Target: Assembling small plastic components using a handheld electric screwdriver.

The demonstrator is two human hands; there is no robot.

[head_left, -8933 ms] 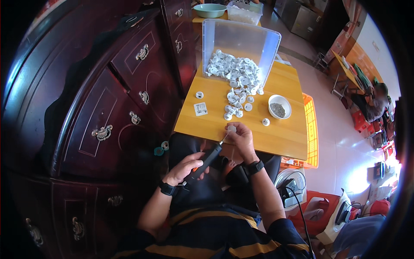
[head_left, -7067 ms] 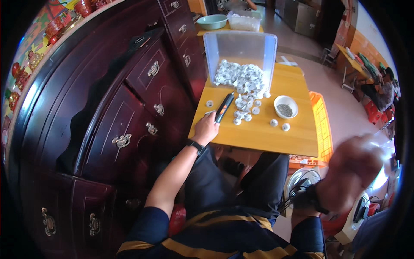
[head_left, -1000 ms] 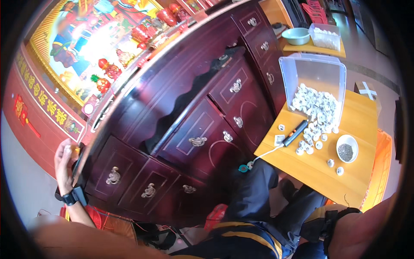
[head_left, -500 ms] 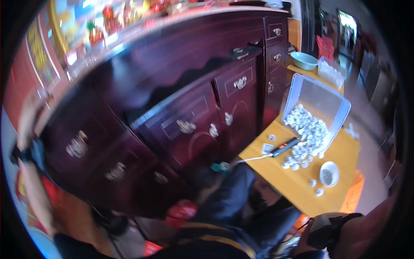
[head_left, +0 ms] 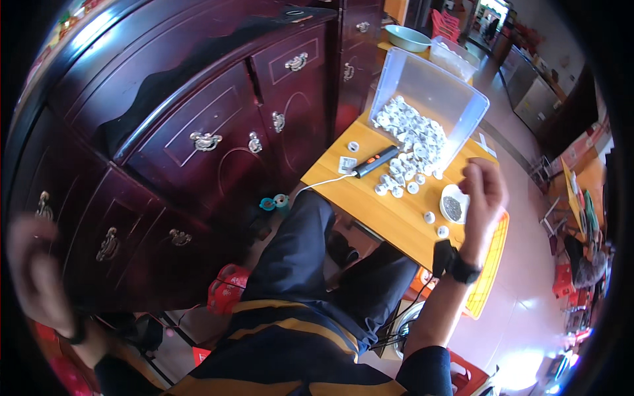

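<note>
My right hand [head_left: 485, 195] hangs over the right side of the small yellow wooden table [head_left: 396, 224], its fingers loosely bent and apart, nothing visible in them. Close by it stands a white bowl [head_left: 463, 216] of small grey pieces. My left hand [head_left: 36, 270], smeared by motion, is at the far left before the dark cabinet; its fingers cannot be read. Small white round plastic parts [head_left: 416, 135] spill from a tipped clear bin [head_left: 456, 99] onto the tabletop. A black handheld tool [head_left: 376, 162] with orange marks and a white cable lies beside them.
A dark red wooden cabinet [head_left: 198, 112] with metal handles runs along the left. Behind the table are a pale green basin [head_left: 407, 38] and another clear box [head_left: 454, 58]. An orange basket [head_left: 489, 267] stands at the table's right. A red stool [head_left: 228, 288] is near my legs.
My view has turned right and down. My left hand has left the cabinet top's edge and come down. My right hand has risen from the lower edge to beside the white bowl.
</note>
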